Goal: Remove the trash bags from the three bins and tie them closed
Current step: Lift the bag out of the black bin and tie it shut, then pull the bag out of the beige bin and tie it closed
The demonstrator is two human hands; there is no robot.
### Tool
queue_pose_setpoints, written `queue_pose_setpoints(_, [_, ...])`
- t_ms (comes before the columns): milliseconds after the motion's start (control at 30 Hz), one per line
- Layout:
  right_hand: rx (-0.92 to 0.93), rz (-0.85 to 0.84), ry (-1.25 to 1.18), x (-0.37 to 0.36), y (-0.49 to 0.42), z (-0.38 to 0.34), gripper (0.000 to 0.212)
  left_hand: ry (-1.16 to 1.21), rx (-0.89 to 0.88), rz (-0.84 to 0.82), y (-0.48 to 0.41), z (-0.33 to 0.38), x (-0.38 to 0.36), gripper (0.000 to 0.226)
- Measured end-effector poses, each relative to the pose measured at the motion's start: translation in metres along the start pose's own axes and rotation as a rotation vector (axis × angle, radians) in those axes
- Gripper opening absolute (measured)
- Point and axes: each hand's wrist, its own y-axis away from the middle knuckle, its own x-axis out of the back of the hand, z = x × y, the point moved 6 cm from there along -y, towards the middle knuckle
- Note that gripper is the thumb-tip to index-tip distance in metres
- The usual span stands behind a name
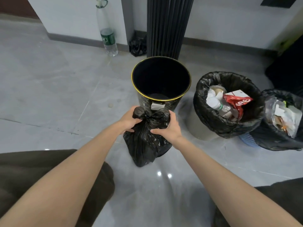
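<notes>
A small black trash bag [144,145] stands on the floor in front of a black bin with a gold rim [142,99], which has no bag inside. The bag's top is twisted into a knot. My left hand [129,120] grips the knot's left side and my right hand [170,126] grips its right side. To the right stands a grey bin [196,128] lined with a black bag [213,117] full of bottles and wrappers. Further right, a blue basket bin [247,140] holds another black bag [275,140] with rubbish.
A large plastic water bottle [107,33] stands by the wall at the back. A crumpled black bag [137,45] lies next to a dark ribbed column [167,27]. My knees frame the lower corners. Shiny grey tile floor lies to the left.
</notes>
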Motion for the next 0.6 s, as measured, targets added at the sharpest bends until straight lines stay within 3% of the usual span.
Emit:
queue_pose_setpoints(233, [-0.052,0.013,0.011,-0.007,0.005,-0.003,0.099,-0.135,-0.092,0.140,-0.004,0.010,0.008,0.048])
queue_pose_setpoints(433, [-0.130,-0.064,0.115,0.020,0.021,-0.005,0.095,-0.257,-0.062,0.204,0.016,0.021,0.000,0.069])
queue_pose_setpoints(600, [-0.017,0.036,0.294,0.075,0.041,-0.016,0.074,-0.393,-0.084,0.361,0.042,0.051,-0.004,0.072])
